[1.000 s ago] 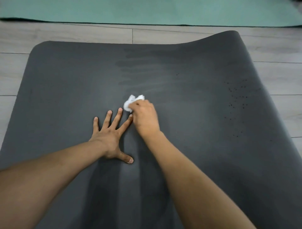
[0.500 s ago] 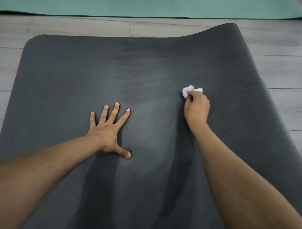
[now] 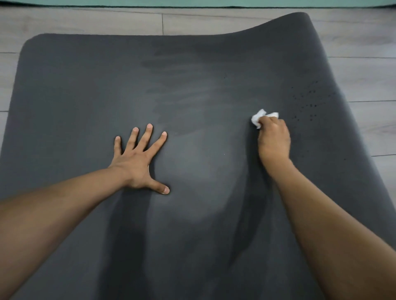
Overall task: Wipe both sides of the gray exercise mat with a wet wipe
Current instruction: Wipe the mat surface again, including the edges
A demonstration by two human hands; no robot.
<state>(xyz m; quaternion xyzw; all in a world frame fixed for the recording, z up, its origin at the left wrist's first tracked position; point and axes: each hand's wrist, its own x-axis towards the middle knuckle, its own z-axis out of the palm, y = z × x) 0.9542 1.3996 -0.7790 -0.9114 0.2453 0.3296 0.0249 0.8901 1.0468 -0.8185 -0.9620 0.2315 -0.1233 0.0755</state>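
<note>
The gray exercise mat (image 3: 81, 90) lies flat on the floor and fills most of the view; its far right corner curls upward. Darker damp streaks cross its middle, and small dark dots mark its right side. My left hand (image 3: 137, 162) presses flat on the mat with fingers spread, left of centre. My right hand (image 3: 274, 143) grips a crumpled white wet wipe (image 3: 260, 117) and holds it against the mat right of centre, just left of the dots.
Pale wood-plank floor (image 3: 364, 70) surrounds the mat on the left, far and right sides. A teal mat (image 3: 192, 2) runs along the top edge of the view.
My right hand has swept the wipe rightward across the mat, from beside my left hand's fingertips to the right of centre. My left hand has stayed planted.
</note>
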